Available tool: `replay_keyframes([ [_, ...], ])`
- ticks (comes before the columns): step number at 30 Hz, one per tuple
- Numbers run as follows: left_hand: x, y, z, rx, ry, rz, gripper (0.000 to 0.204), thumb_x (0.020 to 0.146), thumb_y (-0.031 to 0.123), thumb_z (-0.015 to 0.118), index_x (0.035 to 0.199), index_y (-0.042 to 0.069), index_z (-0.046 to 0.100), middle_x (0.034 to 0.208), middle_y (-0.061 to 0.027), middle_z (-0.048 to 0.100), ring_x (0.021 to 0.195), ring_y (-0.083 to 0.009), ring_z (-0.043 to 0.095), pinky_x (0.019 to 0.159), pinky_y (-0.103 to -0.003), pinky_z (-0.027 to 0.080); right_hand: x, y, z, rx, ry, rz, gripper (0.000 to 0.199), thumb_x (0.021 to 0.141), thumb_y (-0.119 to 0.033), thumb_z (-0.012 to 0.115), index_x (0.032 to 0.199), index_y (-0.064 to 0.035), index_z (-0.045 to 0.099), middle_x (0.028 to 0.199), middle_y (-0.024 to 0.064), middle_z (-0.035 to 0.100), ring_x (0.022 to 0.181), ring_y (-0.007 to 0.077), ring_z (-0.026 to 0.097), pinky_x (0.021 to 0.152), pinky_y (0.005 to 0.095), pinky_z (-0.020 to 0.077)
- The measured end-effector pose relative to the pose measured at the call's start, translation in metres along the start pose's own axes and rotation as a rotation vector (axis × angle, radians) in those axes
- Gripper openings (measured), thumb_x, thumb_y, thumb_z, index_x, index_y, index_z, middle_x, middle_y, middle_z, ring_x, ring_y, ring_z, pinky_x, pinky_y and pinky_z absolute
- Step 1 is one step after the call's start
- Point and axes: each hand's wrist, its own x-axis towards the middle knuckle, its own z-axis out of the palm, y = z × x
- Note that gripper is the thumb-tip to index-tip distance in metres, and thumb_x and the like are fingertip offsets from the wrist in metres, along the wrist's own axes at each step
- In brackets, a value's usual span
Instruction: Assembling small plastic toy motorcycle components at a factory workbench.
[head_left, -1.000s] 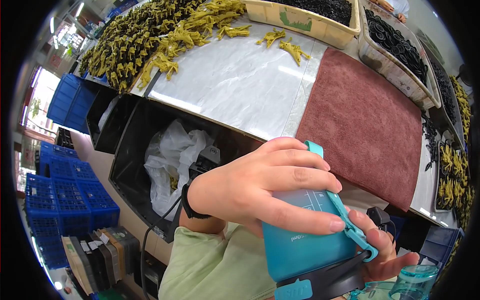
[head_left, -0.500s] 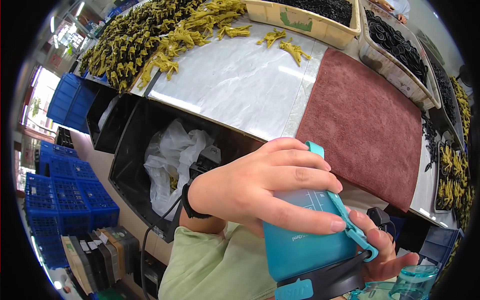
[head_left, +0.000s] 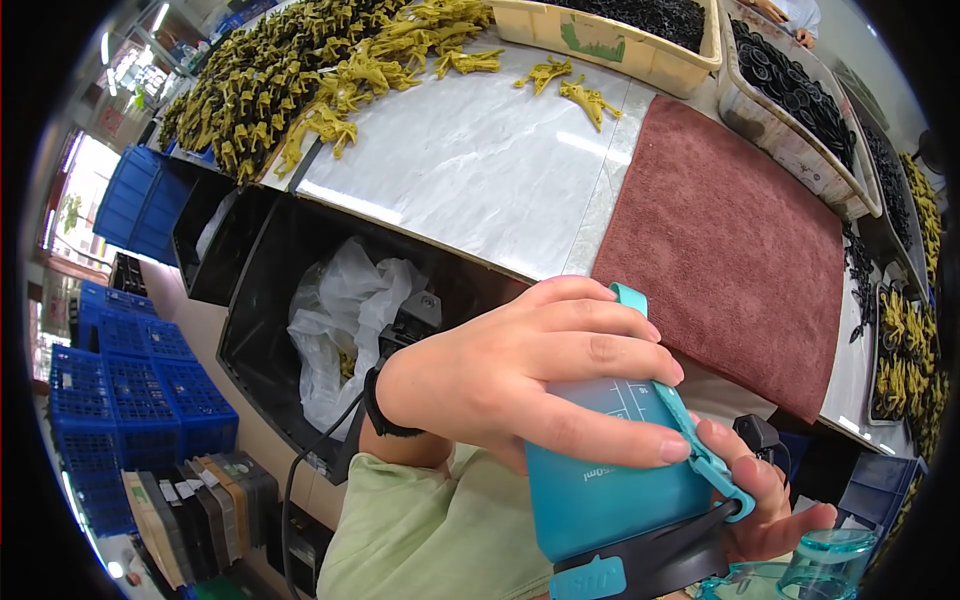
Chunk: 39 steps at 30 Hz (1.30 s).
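Left hand [head_left: 520,385] wrapped over the teal water bottle [head_left: 610,480], fingers spread across its side, holding it tipped close to the body; right hand [head_left: 770,500] cups the same bottle from below near its dark lid end, fingers curled on it. Teal strap [head_left: 700,455] runs along the bottle under the left fingertips. Bottle sits off the surface [head_left: 470,160], below the maroon towel [head_left: 730,240]; beyond the towel, bins of black parts [head_left: 790,90] and yellow parts [head_left: 300,80]. Black bin with plastic bag [head_left: 340,320] left of the bottle. Risk: smooth tilted bottle could slip, or a loosened lid could spill onto the lap
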Motion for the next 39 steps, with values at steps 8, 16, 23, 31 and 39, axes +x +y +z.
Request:
replay_keyframes([
  [8, -0.002, -0.005, 0.002, -0.022, 0.016, 0.014, 0.04, 0.076, 0.013, 0.072, 0.111, 0.029, 0.062, 0.121, -0.0162, 0.062, 0.102, -0.0366, 0.061, 0.093, -0.051, 0.042, -0.003, 0.005, 0.011, -0.074, 0.063, -0.017, 0.051, 0.098, -0.033, 0.032, 0.142, -0.0106, 0.017, 0.134, 0.0223, 0.043, 0.125, 0.0345, 0.047, 0.107, 0.0497, 0.0386],
  [16, -0.001, -0.003, 0.002, -0.014, 0.02, 0.013, 0.039, 0.076, 0.013, 0.072, 0.11, 0.028, 0.063, 0.119, -0.016, 0.062, 0.101, -0.0365, 0.062, 0.092, -0.05, 0.042, -0.017, 0.006, 0.008, -0.141, 0.117, -0.044, 0.062, 0.098, -0.026, 0.042, 0.147, -0.0152, 0.005, 0.134, 0.0182, 0.044, 0.121, 0.0312, 0.051, 0.105, 0.0479, 0.0437],
  [23, -0.001, -0.004, 0.004, -0.017, 0.025, 0.022, 0.039, 0.076, 0.014, 0.073, 0.11, 0.029, 0.063, 0.119, -0.0158, 0.062, 0.1, -0.0362, 0.062, 0.093, -0.05, 0.042, -0.022, 0.008, 0.007, -0.202, 0.174, -0.065, 0.078, 0.097, -0.02, 0.051, 0.151, -0.0192, -0.005, 0.134, 0.0145, 0.044, 0.118, 0.0284, 0.055, 0.103, 0.0463, 0.0482],
  [31, 0.001, -0.004, 0.002, -0.011, 0.008, 0.012, 0.038, 0.076, 0.014, 0.073, 0.11, 0.029, 0.063, 0.119, -0.0154, 0.062, 0.101, -0.036, 0.062, 0.093, -0.049, 0.042, -0.008, 0.027, 0.007, -0.603, 0.138, -0.36, 0.082, 0.095, -0.02, 0.055, 0.151, -0.0191, -0.004, 0.13, 0.0171, 0.046, 0.113, 0.0299, 0.058, 0.093, 0.0464, 0.0553],
  [39, -0.009, -0.008, 0.004, -0.068, -0.062, -0.019, 0.033, 0.079, 0.017, 0.071, 0.111, 0.023, 0.066, 0.121, -0.0167, 0.061, 0.104, -0.0355, 0.06, 0.093, -0.05, 0.041, -0.004, -0.012, -0.009, -0.228, -0.035, 0.109, 0.066, 0.101, -0.038, 0.04, 0.152, -0.0214, 0.001, 0.146, 0.0202, 0.034, 0.125, 0.0407, 0.047, 0.105, 0.0538, 0.0411],
])
